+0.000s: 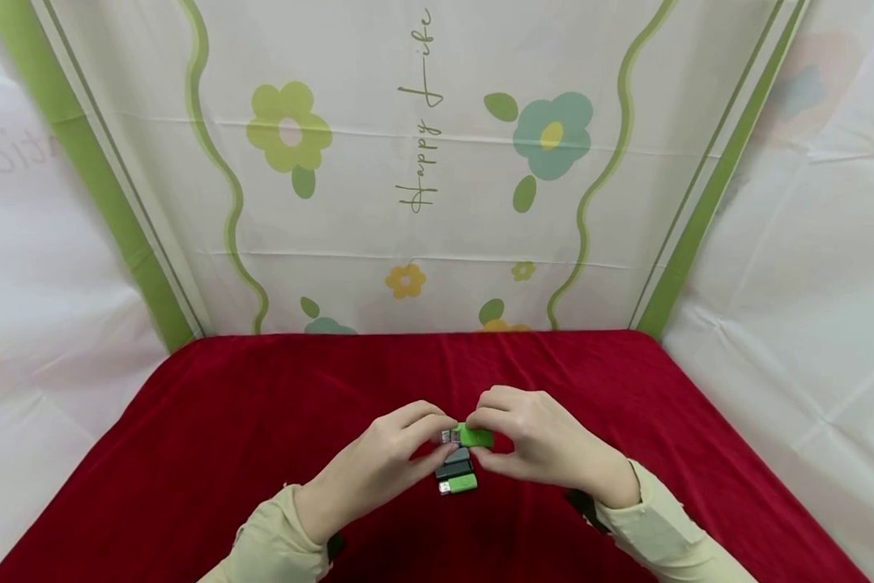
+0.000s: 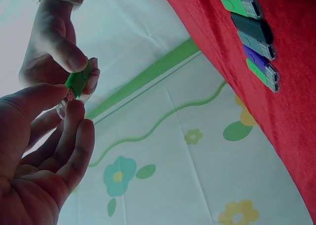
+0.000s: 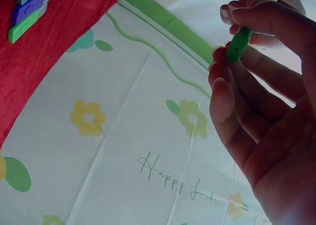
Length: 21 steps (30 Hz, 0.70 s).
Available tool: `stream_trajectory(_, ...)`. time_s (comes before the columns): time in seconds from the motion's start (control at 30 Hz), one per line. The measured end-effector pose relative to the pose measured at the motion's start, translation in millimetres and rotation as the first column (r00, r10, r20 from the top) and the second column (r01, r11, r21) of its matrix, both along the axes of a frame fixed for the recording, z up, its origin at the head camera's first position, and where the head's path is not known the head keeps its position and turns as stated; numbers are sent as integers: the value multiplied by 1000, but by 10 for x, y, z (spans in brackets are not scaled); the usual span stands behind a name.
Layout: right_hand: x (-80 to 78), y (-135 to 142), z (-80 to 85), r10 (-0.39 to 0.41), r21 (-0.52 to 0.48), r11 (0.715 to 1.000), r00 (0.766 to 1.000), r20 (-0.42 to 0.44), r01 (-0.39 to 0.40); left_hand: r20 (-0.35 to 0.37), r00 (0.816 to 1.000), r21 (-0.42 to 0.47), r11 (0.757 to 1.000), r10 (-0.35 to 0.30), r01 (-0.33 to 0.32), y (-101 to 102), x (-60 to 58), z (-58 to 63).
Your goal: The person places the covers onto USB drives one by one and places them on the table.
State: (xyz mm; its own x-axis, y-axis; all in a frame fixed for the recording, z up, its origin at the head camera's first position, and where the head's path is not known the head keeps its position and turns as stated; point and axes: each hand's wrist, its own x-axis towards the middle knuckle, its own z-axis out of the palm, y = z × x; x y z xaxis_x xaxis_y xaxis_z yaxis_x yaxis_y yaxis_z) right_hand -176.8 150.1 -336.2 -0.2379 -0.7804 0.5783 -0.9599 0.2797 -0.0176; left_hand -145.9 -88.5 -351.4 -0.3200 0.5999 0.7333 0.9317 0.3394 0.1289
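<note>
Both hands hold a green USB flash drive (image 1: 476, 437) between them, over a row of other drives. My right hand (image 1: 542, 441) pinches its green body between thumb and fingers. At the metal plug end, the thumb and fingertips of my left hand (image 1: 381, 457) pinch the clear cap (image 2: 60, 109). On the cloth, as the left wrist view shows, lie a green drive (image 2: 232, 3), a black one (image 2: 250, 26), a grey one (image 2: 254, 43), a purple one (image 2: 253, 54) and another green one (image 2: 256, 70), side by side.
Red velvety cloth (image 1: 262, 421) covers the table. A white printed curtain (image 1: 451, 227) with flowers and lettering stands behind its far edge, with white fabric walls (image 1: 786, 340) on both sides.
</note>
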Motion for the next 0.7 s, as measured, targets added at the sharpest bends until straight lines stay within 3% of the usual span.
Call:
stream_trajectory(0.33,20,5,45,5,-16,1000,1000,-10,-5,25,996,-13,996,84,-84,3,40,-11)
stream_trajectory(0.7,30,23,71,36,-24,999,996,88,-34,35,997,-5,997,72,-72,6,34,-27)
